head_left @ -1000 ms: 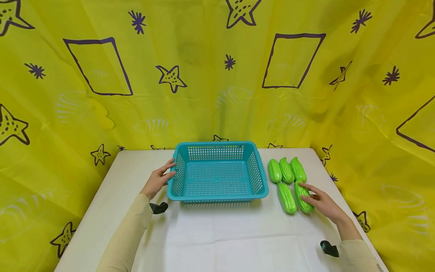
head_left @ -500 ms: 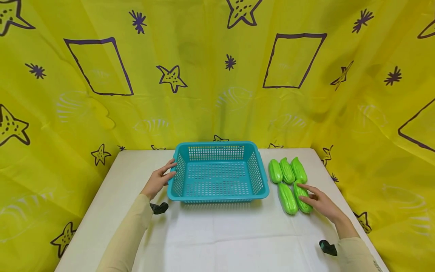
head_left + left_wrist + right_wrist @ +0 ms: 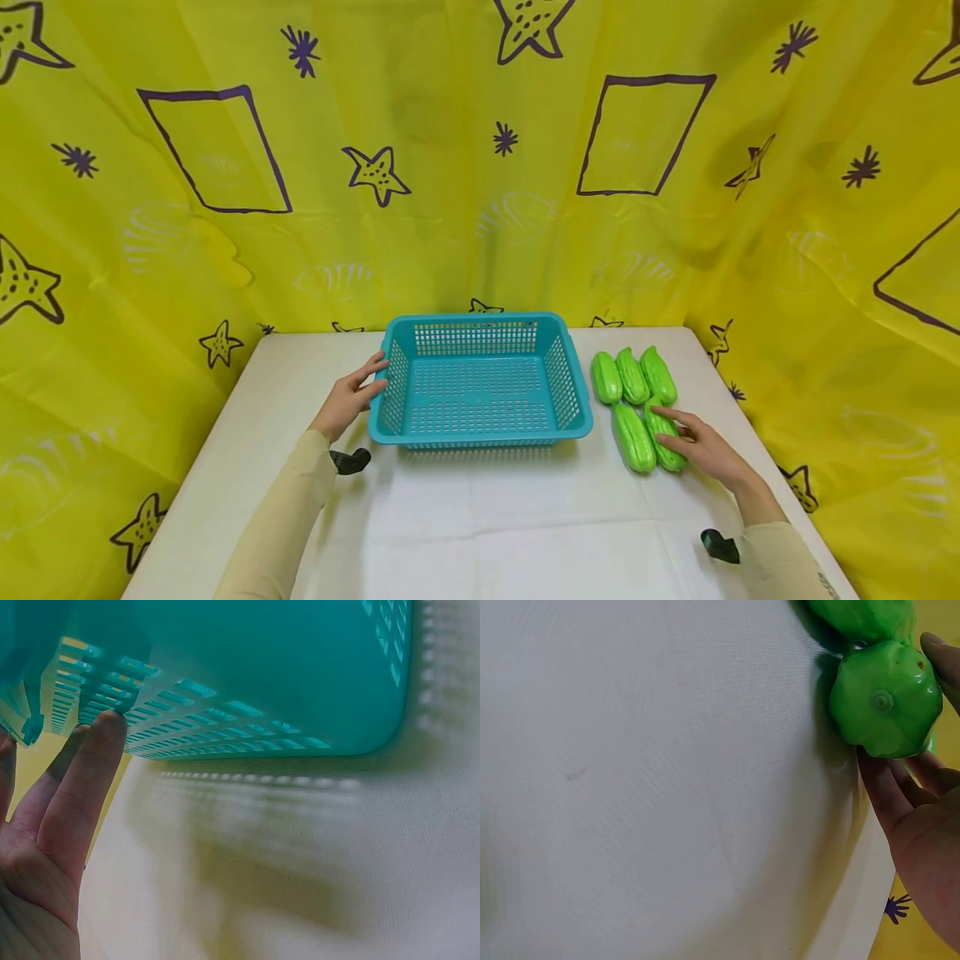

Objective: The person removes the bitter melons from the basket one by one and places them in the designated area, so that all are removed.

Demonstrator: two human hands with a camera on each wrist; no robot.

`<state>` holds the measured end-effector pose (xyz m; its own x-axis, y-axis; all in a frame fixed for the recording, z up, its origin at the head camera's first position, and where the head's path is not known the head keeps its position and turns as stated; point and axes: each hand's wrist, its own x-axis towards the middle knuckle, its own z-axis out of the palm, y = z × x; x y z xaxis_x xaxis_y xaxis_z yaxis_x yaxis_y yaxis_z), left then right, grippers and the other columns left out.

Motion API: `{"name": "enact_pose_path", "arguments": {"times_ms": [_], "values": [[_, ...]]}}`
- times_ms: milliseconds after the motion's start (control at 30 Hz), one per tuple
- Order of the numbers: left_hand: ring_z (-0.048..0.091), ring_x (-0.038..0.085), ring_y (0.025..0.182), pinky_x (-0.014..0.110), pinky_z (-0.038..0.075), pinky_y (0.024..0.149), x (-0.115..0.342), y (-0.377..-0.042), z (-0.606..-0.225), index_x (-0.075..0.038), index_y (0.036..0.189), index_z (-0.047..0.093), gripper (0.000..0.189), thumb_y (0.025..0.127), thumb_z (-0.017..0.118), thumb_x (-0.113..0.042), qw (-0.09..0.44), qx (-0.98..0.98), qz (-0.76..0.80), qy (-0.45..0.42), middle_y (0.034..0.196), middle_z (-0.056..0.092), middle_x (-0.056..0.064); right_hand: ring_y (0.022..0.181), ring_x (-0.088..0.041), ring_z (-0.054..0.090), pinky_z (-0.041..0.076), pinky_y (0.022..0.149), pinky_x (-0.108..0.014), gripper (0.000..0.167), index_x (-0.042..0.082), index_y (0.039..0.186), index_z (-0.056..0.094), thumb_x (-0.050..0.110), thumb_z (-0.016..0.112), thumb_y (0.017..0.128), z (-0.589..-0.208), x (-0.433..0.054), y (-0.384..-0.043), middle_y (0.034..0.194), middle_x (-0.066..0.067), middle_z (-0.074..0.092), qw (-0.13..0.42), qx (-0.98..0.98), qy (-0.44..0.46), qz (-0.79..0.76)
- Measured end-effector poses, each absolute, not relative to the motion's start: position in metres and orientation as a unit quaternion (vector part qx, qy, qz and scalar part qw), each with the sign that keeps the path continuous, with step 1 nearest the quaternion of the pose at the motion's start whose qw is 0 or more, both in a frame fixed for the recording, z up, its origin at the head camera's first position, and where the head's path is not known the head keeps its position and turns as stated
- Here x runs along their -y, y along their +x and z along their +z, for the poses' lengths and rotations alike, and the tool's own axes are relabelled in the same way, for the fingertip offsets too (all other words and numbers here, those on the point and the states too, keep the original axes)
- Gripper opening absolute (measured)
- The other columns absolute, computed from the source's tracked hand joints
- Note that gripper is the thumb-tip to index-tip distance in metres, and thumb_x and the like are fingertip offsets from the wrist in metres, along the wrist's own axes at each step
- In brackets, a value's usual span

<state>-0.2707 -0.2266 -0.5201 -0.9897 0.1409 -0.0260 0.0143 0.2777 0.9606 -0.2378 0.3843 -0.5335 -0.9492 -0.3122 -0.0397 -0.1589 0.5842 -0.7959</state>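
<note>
My left hand (image 3: 351, 400) rests against the left side of a teal plastic basket (image 3: 480, 437), its rim and perforated walls facing me. In the left wrist view, fairly straight fingers (image 3: 86, 787) touch the outer wall (image 3: 262, 682). My right hand (image 3: 708, 450) holds the near right bitter melon (image 3: 885, 697), which is glossy, green and ridged. Fingers lie along one side of it and the thumb is at the other; the hand partly covers it from above. Touching it on the left is another bitter melon (image 3: 633, 440).
Behind these two lies a row of three more bitter melons (image 3: 633, 377), right of the basket. Everything sits on a white-covered table (image 3: 480, 533). Yellow patterned curtains (image 3: 465, 242) close in the back and both sides.
My right hand has shifted slightly left with the bitter melon, which now lies closer against its left neighbour. My left hand and the basket have stayed in place.
</note>
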Motion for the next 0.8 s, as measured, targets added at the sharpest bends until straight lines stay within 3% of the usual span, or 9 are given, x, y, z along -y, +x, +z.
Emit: {"name": "enact_pose_path", "arguments": {"times_ms": [800], "values": [[0.032,0.034,0.142,0.055,0.047,0.097,0.2289,-0.2726,-0.5238,-0.014,0.147,0.046,0.057,0.097,0.062,-0.036,0.053,-0.792,0.606,0.056,0.159,0.025,-0.012,0.132,-0.053,0.03,0.029,0.099,-0.071,0.053,0.001,0.144,0.046,0.022,0.062,0.098,-0.5358,-0.382,-0.2378,0.147,-0.03,0.035,0.082,-0.879,-0.142,-0.448]]}}
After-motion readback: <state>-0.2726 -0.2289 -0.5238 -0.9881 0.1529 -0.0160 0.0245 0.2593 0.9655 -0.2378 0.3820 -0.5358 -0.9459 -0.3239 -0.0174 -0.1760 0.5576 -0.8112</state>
